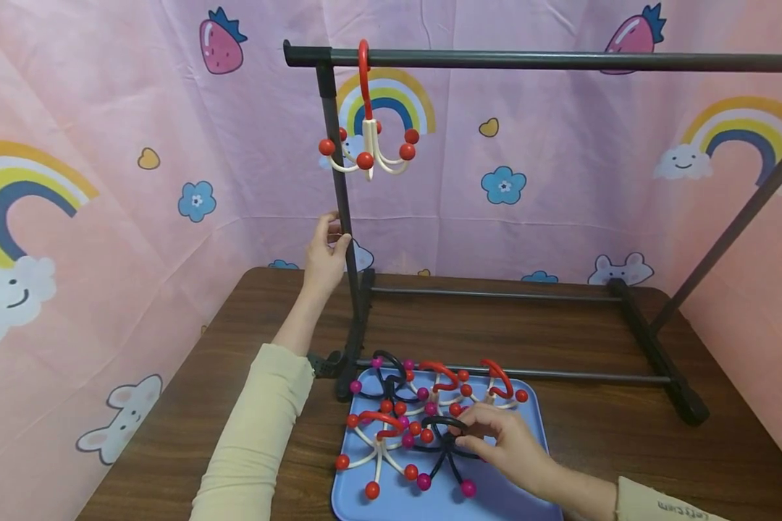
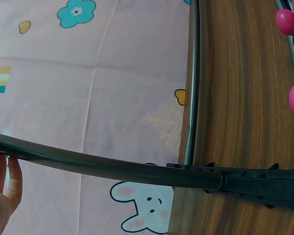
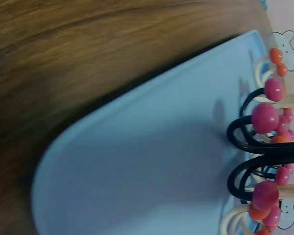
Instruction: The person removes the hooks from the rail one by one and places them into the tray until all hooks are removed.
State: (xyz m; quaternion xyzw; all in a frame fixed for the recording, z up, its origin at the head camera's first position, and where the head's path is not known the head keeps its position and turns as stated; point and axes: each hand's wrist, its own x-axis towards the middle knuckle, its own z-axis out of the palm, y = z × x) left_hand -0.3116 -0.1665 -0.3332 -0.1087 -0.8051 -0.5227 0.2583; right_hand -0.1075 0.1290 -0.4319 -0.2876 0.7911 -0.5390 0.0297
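Observation:
My left hand is at the rack's upright post, thumb and fingers on either side of it. In the left wrist view, fingertips meet that post. Over the tray, my right hand pinches the hooked top of a black multi-arm hanger with magenta ball tips. That hanger shows its arms and balls in the right wrist view, where the hand is out of sight. From the rack's top bar hangs a white hanger with a red hook and red balls.
A blue tray holds another black hanger and several white hangers with red hooks, including one at the front left, crowded together. The rack's foot stands on the wooden table. Patterned cloth hangs behind.

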